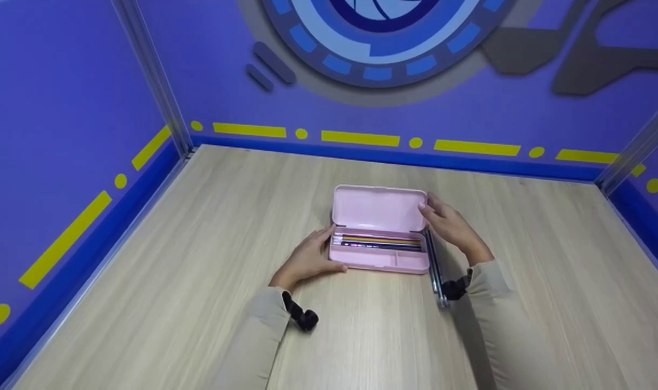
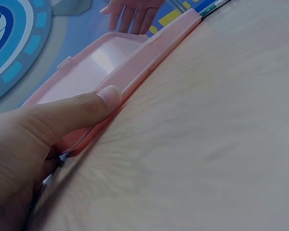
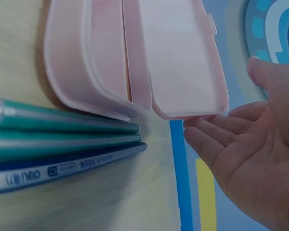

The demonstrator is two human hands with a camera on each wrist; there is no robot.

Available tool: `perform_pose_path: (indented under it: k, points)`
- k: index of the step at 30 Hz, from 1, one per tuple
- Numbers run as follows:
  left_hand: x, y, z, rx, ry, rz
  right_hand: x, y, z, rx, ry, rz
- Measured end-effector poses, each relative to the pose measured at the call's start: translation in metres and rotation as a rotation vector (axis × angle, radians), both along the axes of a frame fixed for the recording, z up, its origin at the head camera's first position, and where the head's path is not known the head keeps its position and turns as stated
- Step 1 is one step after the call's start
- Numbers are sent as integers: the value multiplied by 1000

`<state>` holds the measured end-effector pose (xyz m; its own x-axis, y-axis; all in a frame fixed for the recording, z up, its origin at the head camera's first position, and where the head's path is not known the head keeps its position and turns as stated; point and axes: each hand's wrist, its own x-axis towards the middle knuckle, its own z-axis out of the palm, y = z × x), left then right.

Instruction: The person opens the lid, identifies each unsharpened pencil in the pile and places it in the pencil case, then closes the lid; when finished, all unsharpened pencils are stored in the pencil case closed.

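Note:
A pink pencil case lies on the table with its lid raised at the back. Pencils fill its rear compartment; the front one is split by a small divider. My left hand holds the case's left end, its thumb along the front wall and its other fingers partly hidden at the side. At the lid's right edge, the fairly straight fingers of my right hand touch the rim, palm turned up in the right wrist view. Green pens and a white-and-blue pen lie alongside the case's right end.
The pale wooden table stretches around the case. Blue printed panels wall it at the back and both sides, with metal posts in the corners. Black wrist cameras are strapped over beige sleeves.

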<state>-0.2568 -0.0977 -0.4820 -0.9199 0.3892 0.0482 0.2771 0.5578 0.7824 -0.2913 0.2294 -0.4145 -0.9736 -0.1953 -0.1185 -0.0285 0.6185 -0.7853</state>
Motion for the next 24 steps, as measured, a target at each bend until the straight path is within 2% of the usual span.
perform_pose_path:
  k: [14, 24]
  points:
    - [-1, 2, -5, -3, 17, -11, 21, 13, 3, -20, 90, 15]
    - [-4, 2, -2, -4, 56, -45, 32, 19, 2, -67, 170, 27]
